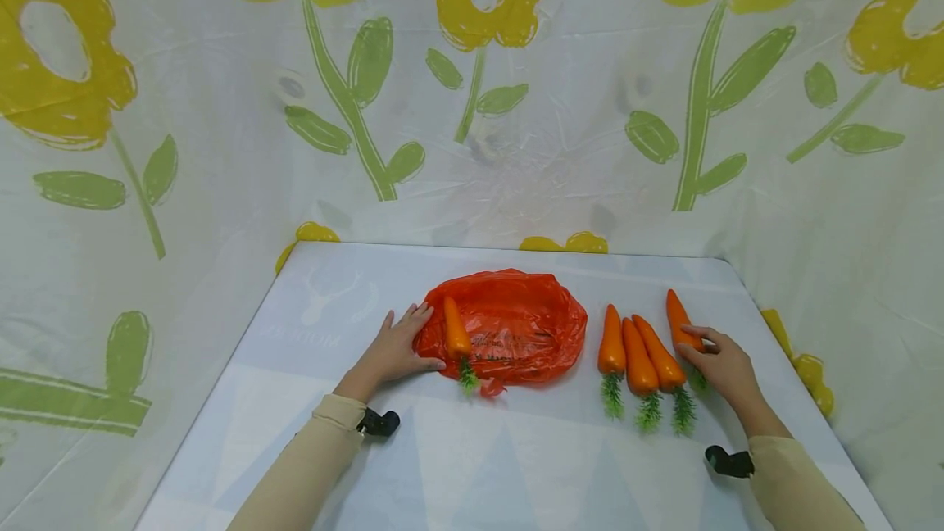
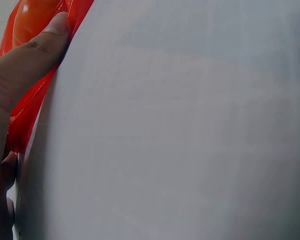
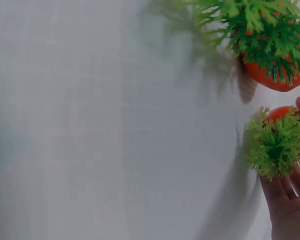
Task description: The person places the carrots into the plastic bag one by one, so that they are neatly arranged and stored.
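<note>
A red plastic bag (image 1: 516, 334) lies spread open on the table, with one artificial carrot (image 1: 455, 330) inside its left part, green top over the near rim. My left hand (image 1: 398, 347) holds the bag's left side; in the left wrist view the thumb (image 2: 35, 60) presses on the red film. To the right, my right hand (image 1: 719, 359) grips the rightmost carrot (image 1: 678, 318) around its thick end. In the right wrist view, fingers lie on both sides of that carrot's leafy top (image 3: 275, 145). Three more carrots (image 1: 640, 359) lie side by side between bag and right hand.
The white table (image 1: 457, 465) has a pale blue pattern and a straight far edge. A curtain (image 1: 546, 154) printed with yellow flowers hangs around its back and sides. Black wrist cameras (image 1: 379, 423) sit on both forearms.
</note>
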`<state>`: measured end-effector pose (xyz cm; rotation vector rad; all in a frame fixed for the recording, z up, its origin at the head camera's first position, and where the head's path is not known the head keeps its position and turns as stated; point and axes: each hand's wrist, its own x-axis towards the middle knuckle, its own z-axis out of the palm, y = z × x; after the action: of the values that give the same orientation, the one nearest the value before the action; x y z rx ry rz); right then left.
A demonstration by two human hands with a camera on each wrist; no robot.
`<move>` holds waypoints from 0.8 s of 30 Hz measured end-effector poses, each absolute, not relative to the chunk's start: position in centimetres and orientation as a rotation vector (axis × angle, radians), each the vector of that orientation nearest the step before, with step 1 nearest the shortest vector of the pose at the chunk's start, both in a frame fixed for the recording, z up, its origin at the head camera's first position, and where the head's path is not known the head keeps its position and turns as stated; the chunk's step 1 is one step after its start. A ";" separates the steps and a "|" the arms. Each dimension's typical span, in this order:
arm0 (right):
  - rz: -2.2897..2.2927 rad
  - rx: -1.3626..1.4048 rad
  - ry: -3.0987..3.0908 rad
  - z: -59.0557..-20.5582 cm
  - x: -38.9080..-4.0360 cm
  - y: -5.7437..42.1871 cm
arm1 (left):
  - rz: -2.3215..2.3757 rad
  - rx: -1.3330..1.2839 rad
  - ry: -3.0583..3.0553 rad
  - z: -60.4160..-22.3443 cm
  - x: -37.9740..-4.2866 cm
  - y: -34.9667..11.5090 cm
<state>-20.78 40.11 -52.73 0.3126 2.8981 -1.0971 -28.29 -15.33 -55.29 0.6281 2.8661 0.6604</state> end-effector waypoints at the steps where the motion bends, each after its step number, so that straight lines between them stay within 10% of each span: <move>1: -1.097 0.315 2.896 -52.7 -20.7 40.1 | 0.660 0.626 2.867 -55.3 -28.3 -15.3; 24: -1.067 0.385 2.889 -52.8 -20.3 40.3 | 0.655 0.616 2.857 -55.5 -28.4 -15.4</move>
<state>-20.27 40.27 -52.82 0.3854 2.8890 -1.0670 -28.40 -15.40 -55.49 0.6159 2.8568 0.6551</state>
